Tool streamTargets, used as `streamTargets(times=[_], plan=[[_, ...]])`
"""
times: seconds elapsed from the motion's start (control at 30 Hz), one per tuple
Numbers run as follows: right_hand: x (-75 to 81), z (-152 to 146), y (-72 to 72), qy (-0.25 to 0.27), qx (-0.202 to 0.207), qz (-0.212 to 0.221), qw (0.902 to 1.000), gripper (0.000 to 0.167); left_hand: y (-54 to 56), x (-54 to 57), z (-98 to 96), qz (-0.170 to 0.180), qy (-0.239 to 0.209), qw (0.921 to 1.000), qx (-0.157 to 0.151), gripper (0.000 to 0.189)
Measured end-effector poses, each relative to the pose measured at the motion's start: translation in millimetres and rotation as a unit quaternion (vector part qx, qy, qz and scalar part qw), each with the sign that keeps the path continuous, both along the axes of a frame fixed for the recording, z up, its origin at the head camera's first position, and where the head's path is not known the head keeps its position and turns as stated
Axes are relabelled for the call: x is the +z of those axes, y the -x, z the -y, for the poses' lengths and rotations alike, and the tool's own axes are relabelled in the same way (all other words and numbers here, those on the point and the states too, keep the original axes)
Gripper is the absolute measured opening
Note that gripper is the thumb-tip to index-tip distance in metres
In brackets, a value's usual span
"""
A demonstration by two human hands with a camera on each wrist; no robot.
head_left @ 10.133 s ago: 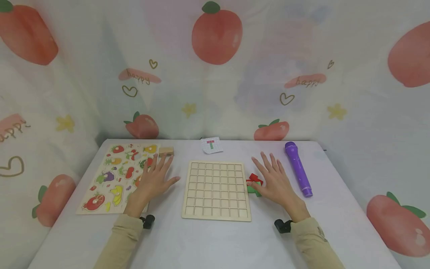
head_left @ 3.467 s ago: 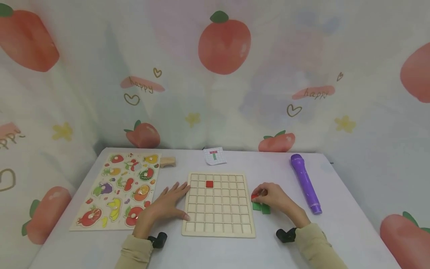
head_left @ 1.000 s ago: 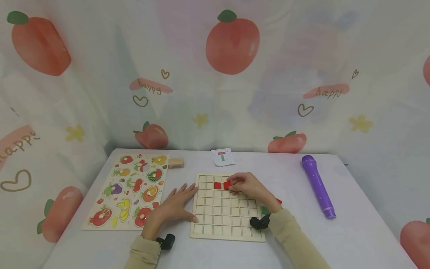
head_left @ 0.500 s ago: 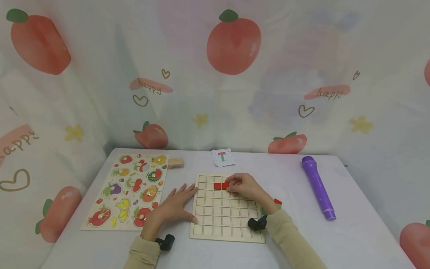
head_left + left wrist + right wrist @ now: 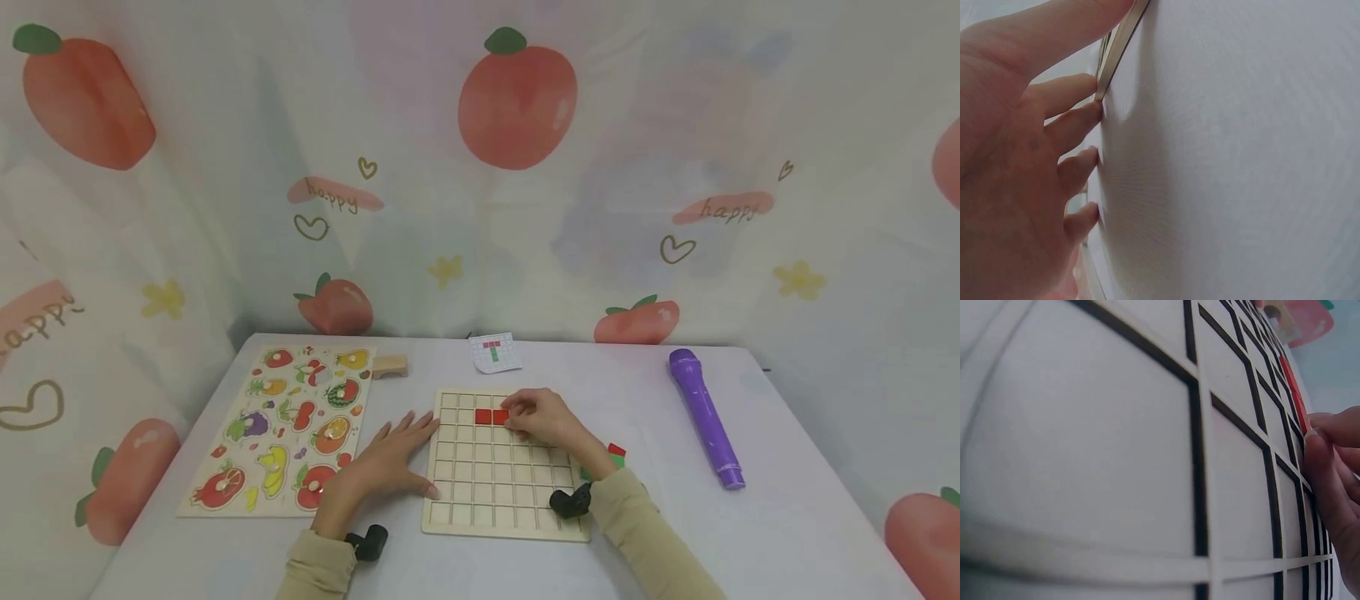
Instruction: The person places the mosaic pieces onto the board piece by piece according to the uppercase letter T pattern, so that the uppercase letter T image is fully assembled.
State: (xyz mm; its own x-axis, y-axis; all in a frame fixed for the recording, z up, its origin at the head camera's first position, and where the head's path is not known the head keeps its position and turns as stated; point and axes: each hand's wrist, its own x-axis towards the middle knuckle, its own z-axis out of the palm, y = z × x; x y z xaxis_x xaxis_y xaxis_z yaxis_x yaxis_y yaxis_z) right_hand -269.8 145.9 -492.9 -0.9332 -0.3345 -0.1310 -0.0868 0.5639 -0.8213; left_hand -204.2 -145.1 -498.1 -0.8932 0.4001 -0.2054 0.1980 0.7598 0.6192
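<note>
A square wooden grid board [image 5: 486, 533] lies in the middle of the table. One red square tile [image 5: 483, 417] sits in a cell of its second row from the back. Just right of it, a second red tile [image 5: 500, 417] lies in line with the first, its right edge pinched between thumb and fingers of my right hand [image 5: 551, 419]. The right wrist view has those fingertips low over the grid at the red strip [image 5: 1297, 400]. My left hand [image 5: 390, 462] is spread along the board's left side, thumb and fingertips at its edge [image 5: 1119, 53].
Beside the board's right edge lie a red tile [image 5: 617, 448] and green tiles [image 5: 618, 460], partly hidden by the right forearm. A card [image 5: 495, 353] with a T pattern lies behind. Left is a fruit puzzle board [image 5: 243, 454] with a wooden block [image 5: 390, 366]; right, a purple toy microphone [image 5: 707, 417].
Earlier both hands hovered apart over an empty grid; then the first red tile was in place. My right hand has brought a second tile from the pile, and it has turned from tilted to lined up.
</note>
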Motion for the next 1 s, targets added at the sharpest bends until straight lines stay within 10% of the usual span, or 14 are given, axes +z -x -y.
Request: streamTargets(times=[1.0], plan=[[13.7,-60.2,-36.3,-0.009,-0.116,-0.1,0.9882,0.023,2.0,-2.7,0.4,-0.003,0.012,0.9999,0.002,0.105]])
